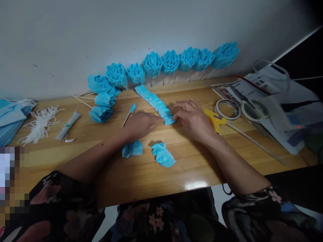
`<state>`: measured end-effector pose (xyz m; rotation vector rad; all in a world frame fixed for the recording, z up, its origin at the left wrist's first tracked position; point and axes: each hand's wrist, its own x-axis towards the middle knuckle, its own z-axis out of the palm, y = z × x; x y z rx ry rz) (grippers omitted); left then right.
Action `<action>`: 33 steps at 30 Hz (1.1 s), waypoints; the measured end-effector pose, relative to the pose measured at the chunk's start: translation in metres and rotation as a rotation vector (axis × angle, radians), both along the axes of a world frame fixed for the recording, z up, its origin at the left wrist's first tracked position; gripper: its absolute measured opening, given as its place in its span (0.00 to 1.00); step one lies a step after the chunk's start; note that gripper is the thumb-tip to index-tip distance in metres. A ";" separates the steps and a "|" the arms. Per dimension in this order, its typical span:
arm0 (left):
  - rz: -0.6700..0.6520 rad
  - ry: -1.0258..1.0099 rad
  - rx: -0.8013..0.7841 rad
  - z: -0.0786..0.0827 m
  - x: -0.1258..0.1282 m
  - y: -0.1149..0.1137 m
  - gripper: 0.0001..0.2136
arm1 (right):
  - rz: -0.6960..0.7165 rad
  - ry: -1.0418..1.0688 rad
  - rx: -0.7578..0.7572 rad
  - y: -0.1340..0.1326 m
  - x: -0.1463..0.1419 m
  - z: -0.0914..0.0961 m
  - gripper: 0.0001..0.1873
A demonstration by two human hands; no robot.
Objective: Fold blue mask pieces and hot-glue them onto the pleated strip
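Observation:
A long row of overlapping light-blue folded pieces [153, 101] lies slantwise on the table. At its near end, my left hand [141, 125] reaches in from the left with the index finger stretched out to the edge of the last piece. My right hand [193, 119] rests at the same end from the right, fingers spread, fingertips at the piece's edge. Below the hands lie a folded blue piece [132, 149] and a pleated blue cluster [163, 155]. A stick with a small blue tip [132, 108] lies partly behind my left hand.
Blue handmade flowers [152, 64] on sticks line the wall. Left are blue sheets [12, 117], white cords [41, 122] and a bundle of thin clear strips [68, 126]. Right are a yellow glue gun [214, 120], tape rolls [227, 109], a glue stick [254, 143] and papers [282, 124].

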<state>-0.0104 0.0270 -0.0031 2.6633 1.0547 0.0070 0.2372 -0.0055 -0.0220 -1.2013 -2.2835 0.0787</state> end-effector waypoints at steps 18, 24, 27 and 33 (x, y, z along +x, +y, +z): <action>0.142 -0.213 -0.059 0.001 -0.001 0.000 0.17 | 0.048 -0.011 -0.014 0.001 -0.001 -0.001 0.17; 0.143 -0.232 -0.077 -0.003 -0.001 0.000 0.17 | 0.046 0.022 0.035 0.002 -0.001 -0.001 0.16; 0.138 -0.239 -0.079 -0.004 -0.001 0.000 0.17 | 0.051 0.030 0.038 0.001 -0.001 0.000 0.15; 0.139 -0.217 -0.083 -0.005 -0.002 0.001 0.17 | 0.045 0.009 -0.051 0.000 -0.002 0.001 0.16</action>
